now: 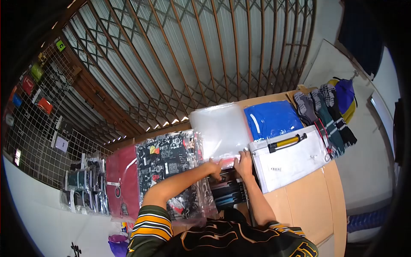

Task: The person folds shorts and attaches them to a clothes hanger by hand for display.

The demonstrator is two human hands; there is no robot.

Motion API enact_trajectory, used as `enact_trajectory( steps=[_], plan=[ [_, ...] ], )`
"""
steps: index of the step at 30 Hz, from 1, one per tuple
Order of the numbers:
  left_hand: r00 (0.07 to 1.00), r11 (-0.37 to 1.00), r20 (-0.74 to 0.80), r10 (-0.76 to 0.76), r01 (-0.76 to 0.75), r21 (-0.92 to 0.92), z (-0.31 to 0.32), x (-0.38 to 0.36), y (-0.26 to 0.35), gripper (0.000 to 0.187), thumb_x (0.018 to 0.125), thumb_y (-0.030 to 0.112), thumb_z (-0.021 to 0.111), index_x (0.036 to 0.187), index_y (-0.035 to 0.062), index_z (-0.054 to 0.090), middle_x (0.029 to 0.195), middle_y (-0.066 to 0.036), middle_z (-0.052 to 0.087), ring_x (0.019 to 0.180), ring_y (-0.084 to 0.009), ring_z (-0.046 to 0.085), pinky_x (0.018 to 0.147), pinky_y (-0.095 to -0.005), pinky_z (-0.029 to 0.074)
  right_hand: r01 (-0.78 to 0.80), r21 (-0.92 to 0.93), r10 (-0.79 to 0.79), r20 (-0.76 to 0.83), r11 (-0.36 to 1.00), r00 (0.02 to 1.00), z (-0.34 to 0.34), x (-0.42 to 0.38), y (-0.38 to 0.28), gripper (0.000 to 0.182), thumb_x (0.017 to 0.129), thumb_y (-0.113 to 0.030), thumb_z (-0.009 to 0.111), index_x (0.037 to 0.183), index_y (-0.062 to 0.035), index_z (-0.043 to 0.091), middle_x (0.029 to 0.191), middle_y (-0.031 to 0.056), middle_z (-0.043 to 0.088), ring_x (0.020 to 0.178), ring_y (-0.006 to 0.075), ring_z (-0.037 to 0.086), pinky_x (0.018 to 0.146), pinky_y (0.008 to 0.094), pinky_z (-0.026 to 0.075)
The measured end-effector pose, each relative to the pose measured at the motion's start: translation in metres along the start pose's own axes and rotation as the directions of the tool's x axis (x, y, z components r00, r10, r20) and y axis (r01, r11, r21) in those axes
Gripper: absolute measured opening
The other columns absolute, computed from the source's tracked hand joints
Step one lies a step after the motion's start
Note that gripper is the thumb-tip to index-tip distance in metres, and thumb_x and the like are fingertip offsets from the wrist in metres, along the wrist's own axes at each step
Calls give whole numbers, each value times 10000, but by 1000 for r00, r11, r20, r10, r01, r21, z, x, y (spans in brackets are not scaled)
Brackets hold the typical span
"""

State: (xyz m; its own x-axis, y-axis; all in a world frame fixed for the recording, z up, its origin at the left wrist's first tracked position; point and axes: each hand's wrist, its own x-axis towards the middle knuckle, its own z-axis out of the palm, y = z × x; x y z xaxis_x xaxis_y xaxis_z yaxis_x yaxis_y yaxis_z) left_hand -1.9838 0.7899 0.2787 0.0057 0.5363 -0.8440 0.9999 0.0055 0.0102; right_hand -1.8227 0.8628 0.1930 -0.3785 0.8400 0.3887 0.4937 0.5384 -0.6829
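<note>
A stack of clear plastic bags [219,128] lies on the wooden table [308,201] in front of me. My left hand [215,166] grips its near edge from the left. My right hand [244,163] holds the same near edge from the right, next to a white box. Under my hands lies a dark folded garment [229,192] with blue stripes.
A black patterned garment in plastic [169,162] and a red one [122,180] lie to the left. Right of the bags sit a blue shirt [272,118], a white box [291,160] with a yellow pump [287,141], and several socks [327,115]. A wire rack [38,111] hangs left.
</note>
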Motion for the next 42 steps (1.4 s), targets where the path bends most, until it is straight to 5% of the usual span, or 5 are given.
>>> enact_trajectory(
  steps=[9,14,20,26,42],
  plan=[
    [890,992,-455,2,-60,-113,22,-73,50,957,896,455,627,1548,-6,101,1517,-309,319,1328,-513,405,1120,-496,352,9,162,1,-61,987,998,-64,-65,-64,337,816,-55,669,1138,27,613,1167,267,616,1070,434,607,921,438,499],
    [496,610,-780,381,-769,-191,105,-190,109,701,943,388,591,1470,-9,355,1436,-358,397,1339,-489,397,1143,-453,328,-145,195,140,39,970,989,-59,-229,-59,282,835,-57,633,1109,9,633,1067,230,669,976,401,654,863,432,519],
    [710,267,-560,427,-691,-672,287,-224,137,657,987,284,613,1520,51,307,1430,-250,480,1294,-261,512,1065,-355,431,-479,170,432,251,861,866,-77,-429,-53,253,824,-151,669,1032,-10,701,947,219,712,887,328,705,827,403,541],
    [858,390,-469,211,-514,-764,422,-220,164,783,932,467,643,1457,-44,369,1350,-280,535,1213,-311,575,1021,-377,454,-699,-43,666,348,714,660,-125,-531,-60,285,832,-163,661,1053,11,705,970,195,728,872,259,716,825,341,544],
    [660,642,-551,510,-719,-267,443,-252,389,628,921,361,658,1404,13,460,1207,-271,635,1124,-402,623,961,-436,490,-815,127,797,171,565,579,-294,-771,-88,416,844,-228,712,1175,14,644,1047,194,715,966,283,699,864,360,544]
  ],
)
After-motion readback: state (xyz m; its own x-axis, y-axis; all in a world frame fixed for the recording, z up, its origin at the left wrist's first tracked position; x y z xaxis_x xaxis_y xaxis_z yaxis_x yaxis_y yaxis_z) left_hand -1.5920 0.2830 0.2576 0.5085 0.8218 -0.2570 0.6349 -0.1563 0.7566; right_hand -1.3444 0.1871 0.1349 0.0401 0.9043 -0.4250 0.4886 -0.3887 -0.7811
